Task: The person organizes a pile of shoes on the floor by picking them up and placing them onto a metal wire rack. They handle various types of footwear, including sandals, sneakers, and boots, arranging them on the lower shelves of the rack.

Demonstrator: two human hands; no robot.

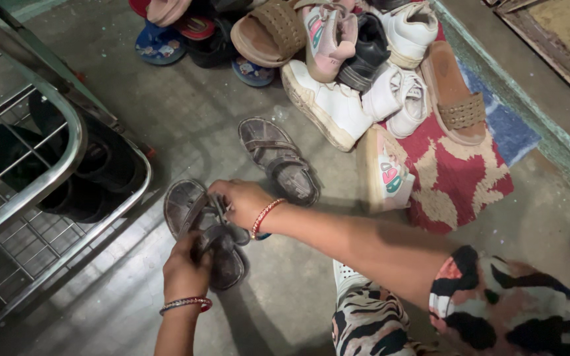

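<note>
A worn grey-brown strapped sandal [202,231] is held just above the concrete floor, near the middle of the scene and right of a metal rack. Its dusty insole is turned upward, the toe pointing far-left and the heel near-right. The straps are seen across its middle, where they are gripped. Its mate, a matching grey-brown sandal [278,160], is laid flat on the floor just beyond, sole down, straps fastened, toe far-left.
</note>
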